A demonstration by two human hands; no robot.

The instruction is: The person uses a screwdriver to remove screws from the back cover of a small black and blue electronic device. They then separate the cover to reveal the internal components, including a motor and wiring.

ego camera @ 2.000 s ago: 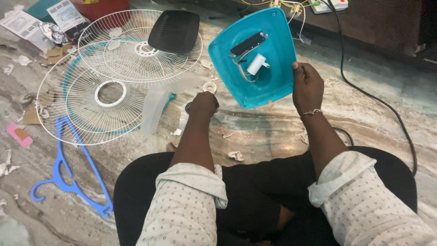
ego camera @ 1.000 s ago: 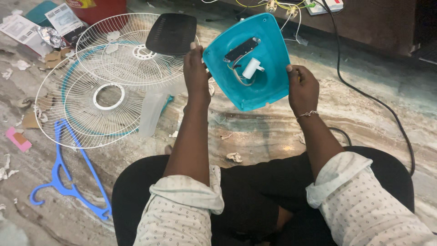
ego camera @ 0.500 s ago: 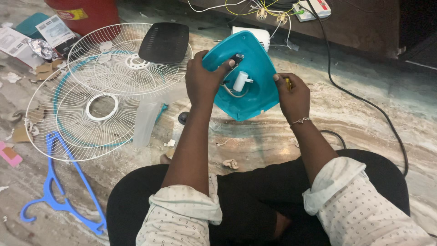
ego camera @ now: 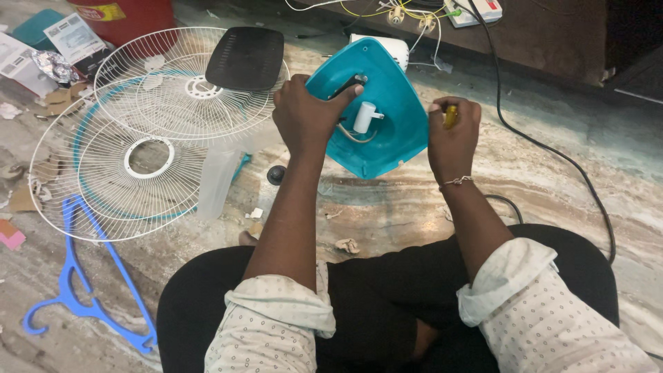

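A teal plastic fan housing cover (ego camera: 387, 131) was held up off the floor between both hands, tilted so that its hollow inner side faced the camera. Inside it a short white cylindrical fitting (ego camera: 364, 117) stood out from the middle, with a black part (ego camera: 347, 86) above it and a thin wire looping below. The left hand (ego camera: 304, 117) was clamped over the cover's left rim, fingers curled into the hollow and the thumb reaching toward the black part. The right hand (ego camera: 452, 135) was closed against the cover's right rim, and its fingers were also wrapped round a small yellow object (ego camera: 450, 115), too little of which showed to tell what it was. A thin bracelet (ego camera: 456, 182) sat on the right wrist.

Just behind the cover lay a white cylindrical body (ego camera: 387, 45), mostly hidden. On the marbled stone floor (ego camera: 552, 179) to the left, two white wire fan guards (ego camera: 138, 138) overlapped, with a black flat panel (ego camera: 245, 56) resting on the upper one and a clear fan blade (ego camera: 215, 179) on the lower. A small black knob (ego camera: 276, 175) lay just beside the left forearm. A blue plastic hanger (ego camera: 90, 283) lay at the lower left. A black cable (ego camera: 545, 145) ran across the floor on the right, toward a white socket strip (ego camera: 473, 10) with loose yellow wires (ego camera: 387, 10).
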